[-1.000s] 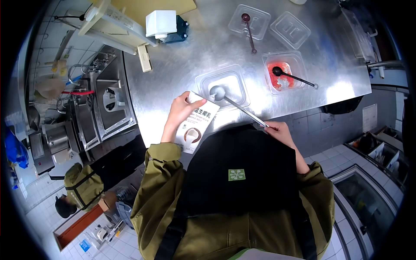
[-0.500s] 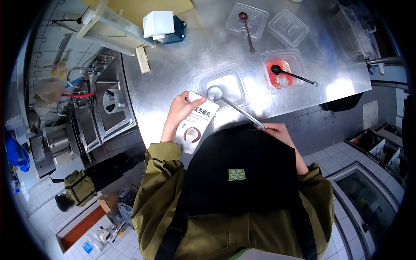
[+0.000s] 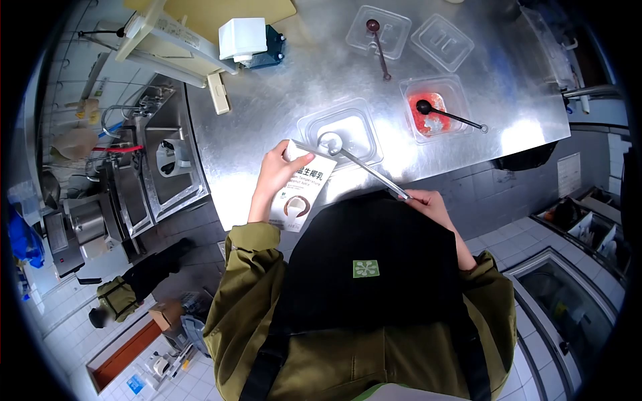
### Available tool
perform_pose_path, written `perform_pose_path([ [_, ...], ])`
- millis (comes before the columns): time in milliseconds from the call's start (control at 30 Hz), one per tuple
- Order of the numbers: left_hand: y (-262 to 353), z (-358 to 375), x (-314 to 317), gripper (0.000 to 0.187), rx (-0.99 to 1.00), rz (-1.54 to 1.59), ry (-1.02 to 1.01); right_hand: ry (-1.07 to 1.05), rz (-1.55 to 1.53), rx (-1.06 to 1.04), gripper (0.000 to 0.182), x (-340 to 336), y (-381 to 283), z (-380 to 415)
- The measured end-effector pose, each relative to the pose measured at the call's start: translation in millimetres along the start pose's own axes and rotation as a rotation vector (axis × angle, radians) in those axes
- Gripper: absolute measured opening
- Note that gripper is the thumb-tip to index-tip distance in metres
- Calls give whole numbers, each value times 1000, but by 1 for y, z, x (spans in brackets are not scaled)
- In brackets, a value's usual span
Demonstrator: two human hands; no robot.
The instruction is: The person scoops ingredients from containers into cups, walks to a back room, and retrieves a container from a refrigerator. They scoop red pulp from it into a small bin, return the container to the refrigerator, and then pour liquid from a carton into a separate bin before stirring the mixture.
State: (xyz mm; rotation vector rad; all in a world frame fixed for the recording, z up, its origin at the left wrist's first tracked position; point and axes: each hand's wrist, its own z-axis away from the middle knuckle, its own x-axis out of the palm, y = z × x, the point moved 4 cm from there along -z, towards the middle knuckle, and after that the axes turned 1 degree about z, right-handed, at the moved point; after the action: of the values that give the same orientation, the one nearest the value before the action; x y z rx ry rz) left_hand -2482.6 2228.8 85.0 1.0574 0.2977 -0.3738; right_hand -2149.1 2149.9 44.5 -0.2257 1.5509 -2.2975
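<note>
My left hand [image 3: 271, 175] is wrapped around the upper part of a white coconut milk carton [image 3: 304, 190]. The carton leans with its top end at the bowl of a long-handled metal ladle [image 3: 369, 171]. My right hand [image 3: 431, 204] grips the ladle by the end of its handle, near my black apron. Beneath the ladle's bowl stands a clear plastic container [image 3: 375, 130] on the steel counter. Whether liquid is flowing from the carton is hard to make out.
A second clear container [image 3: 460, 90] holds red and whitish contents and a black spoon [image 3: 453, 115]. Behind it lie two clear lids [image 3: 443, 43], one bearing a dark red spoon [image 3: 380, 50]. Left are metal sinks [image 3: 175, 190]; a person [image 3: 120, 297] is in the lower left background.
The carton's lower end has shifted slightly upward, while both hands keep their holds. The ladle stays almost in place. The background person has moved a little.
</note>
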Motion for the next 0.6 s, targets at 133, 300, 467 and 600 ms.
perform_pose_path([
  [133, -8, 9, -5, 45, 161, 99, 36, 184, 801, -280, 26, 7, -46, 14],
  [300, -30, 24, -16, 56, 353, 233, 64, 285, 1274, -603, 29, 27, -50, 13],
  [467, -64, 51, -36, 62, 523, 329, 206, 268, 1214, -433, 25, 38, -62, 6],
  [600, -89, 93, -56, 67, 579, 439, 373, 219, 877, -17, 21, 31, -58, -20],
])
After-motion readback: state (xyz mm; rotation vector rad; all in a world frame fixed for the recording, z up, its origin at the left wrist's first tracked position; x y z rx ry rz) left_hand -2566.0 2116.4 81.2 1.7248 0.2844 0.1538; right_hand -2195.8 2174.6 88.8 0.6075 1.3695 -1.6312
